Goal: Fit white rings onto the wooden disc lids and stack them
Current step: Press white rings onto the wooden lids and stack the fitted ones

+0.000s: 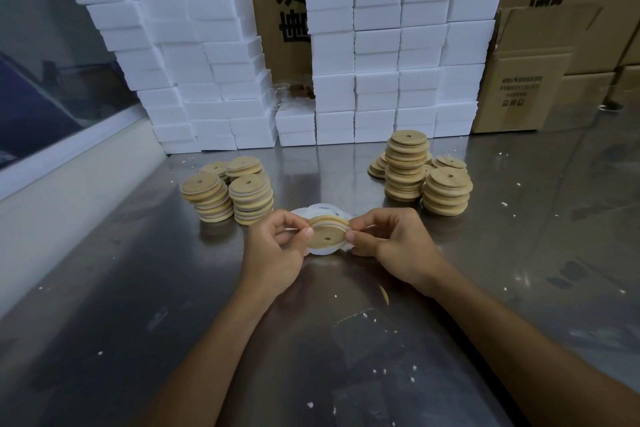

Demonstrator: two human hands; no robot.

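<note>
Between both sets of fingers (306, 233), pinching one wooden disc lid (327, 236) at opposite edges, left hand (277, 246) and right hand (388, 243) curled narrow around it, likely steadying it while stretching a white ring (329, 224) into its rim. Hovering just above loose, translucent, floppy rings (311, 211) lying mid-worktop (138, 288). Toward the far left edge, keeping ringed lid stacks (239, 192); toward the far right, bare stacks (426, 177), smooth, pale, centre-holed. Behind, walling the far edge with white foam blocks (381, 55) and cardboard boxes (526, 80).

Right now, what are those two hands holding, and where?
Both the left hand and right hand pinch one round wooden disc lid at opposite edges.
</note>
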